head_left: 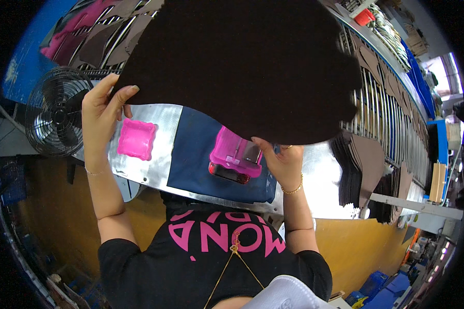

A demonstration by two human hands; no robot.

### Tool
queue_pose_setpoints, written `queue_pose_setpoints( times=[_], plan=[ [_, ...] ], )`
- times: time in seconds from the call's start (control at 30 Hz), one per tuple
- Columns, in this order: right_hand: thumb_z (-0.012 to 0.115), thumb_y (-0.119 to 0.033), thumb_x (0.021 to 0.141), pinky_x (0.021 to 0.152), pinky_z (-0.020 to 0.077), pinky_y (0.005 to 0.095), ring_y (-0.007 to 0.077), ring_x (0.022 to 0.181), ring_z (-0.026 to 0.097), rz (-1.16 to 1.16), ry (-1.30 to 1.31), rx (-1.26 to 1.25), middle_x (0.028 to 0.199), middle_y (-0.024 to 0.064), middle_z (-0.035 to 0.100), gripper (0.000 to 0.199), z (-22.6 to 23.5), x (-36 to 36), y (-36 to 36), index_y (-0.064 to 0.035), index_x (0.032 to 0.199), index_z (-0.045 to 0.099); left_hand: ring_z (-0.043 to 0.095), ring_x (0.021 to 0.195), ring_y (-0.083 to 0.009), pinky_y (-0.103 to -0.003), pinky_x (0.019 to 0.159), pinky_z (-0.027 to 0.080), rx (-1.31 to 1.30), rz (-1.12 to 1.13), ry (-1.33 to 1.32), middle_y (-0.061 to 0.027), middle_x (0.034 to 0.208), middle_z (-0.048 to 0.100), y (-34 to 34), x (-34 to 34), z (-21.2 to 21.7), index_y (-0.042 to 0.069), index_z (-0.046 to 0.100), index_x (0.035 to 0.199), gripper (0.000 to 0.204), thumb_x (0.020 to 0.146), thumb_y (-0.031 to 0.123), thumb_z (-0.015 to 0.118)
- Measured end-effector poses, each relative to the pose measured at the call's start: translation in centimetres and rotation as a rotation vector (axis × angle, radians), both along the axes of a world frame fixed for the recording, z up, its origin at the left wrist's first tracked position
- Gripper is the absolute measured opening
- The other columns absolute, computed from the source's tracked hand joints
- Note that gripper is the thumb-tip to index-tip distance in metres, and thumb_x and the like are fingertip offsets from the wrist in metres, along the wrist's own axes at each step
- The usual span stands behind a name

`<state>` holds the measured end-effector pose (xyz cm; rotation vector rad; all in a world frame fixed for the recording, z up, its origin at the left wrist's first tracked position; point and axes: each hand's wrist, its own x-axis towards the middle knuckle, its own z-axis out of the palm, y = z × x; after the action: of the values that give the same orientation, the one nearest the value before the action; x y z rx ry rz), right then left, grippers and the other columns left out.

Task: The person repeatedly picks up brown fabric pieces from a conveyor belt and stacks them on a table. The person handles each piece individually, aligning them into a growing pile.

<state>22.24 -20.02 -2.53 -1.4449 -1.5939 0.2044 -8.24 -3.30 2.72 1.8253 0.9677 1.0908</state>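
A large black cut piece of sheet material (242,67), with curved edges, is held up in front of me and fills the upper middle. My left hand (105,103) pinches its left corner between thumb and fingers. Farther right, my right hand (281,162) grips its lower edge, thumb on the near side and most fingers hidden. Below the piece, close to my right hand, a pink plastic tray (221,149) with small items sits on a dark blue cloth (191,154). A red-and-black object (229,174) shows under that tray's near edge. Another pink tray (137,139) stands below my left hand.
A shiny metal table (162,123) lies under the cloth. At left stands a black wire-cage fan (60,110). Racks of metal bars (376,98) carrying brown cut pieces run along the right and far left. Stacked dark pieces (368,159) lie on the table's right side.
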Motion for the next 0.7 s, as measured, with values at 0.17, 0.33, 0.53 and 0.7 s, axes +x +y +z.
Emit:
queue_pose_setpoints(
  times=[0.17,0.33,0.53,0.7],
  plan=[
    [0.075,-0.007,0.07,0.077,0.0358,0.0309,0.0153,0.07,0.064,-0.027,-0.097,0.011,0.086,0.0,0.072,0.02,0.1,0.1,-1.3,-0.0112,0.087,0.066,0.056,0.053,-0.0076,-0.019,0.045,0.038,0.002,-0.113,0.003,-0.0035,0.079,0.062,0.2,1.1,-0.8,-0.002,0.062,0.099,0.012,0.089,0.003,0.063],
    [0.072,-0.003,0.073,0.078,0.0375,0.0342,0.0177,0.073,0.065,-0.147,-0.208,-0.076,0.086,0.0019,0.072,0.014,-1.1,3.4,-5.7,-0.0086,0.082,0.063,0.059,0.055,-0.0141,-0.026,0.048,0.046,-0.132,-0.284,0.182,-0.0074,0.076,0.059,-1.5,4.9,-2.7,-0.004,0.061,0.094,0.008,0.087,0.0,0.061],
    [0.071,0.001,0.072,0.071,0.0434,0.0314,0.0177,0.07,0.059,-0.343,0.0,-0.236,0.08,0.0041,0.068,0.017,-4.1,6.0,-13.4,-0.0033,0.089,0.069,0.061,0.068,-0.0294,-0.036,0.057,0.05,0.281,-0.543,0.356,-0.0096,0.08,0.059,-3.5,11.2,-3.4,0.005,0.065,0.088,0.012,0.077,0.009,0.069],
    [0.067,0.001,0.084,0.066,0.0436,0.0224,0.0093,0.069,0.052,-0.44,0.153,-0.11,0.077,0.0017,0.06,0.015,-1.6,10.3,-18.8,0.0024,0.098,0.061,0.06,0.067,-0.0252,-0.035,0.056,0.05,0.361,-0.828,0.366,-0.0028,0.081,0.058,-4.9,15.4,-2.7,0.011,0.068,0.085,0.009,0.077,0.014,0.071]
  ],
)
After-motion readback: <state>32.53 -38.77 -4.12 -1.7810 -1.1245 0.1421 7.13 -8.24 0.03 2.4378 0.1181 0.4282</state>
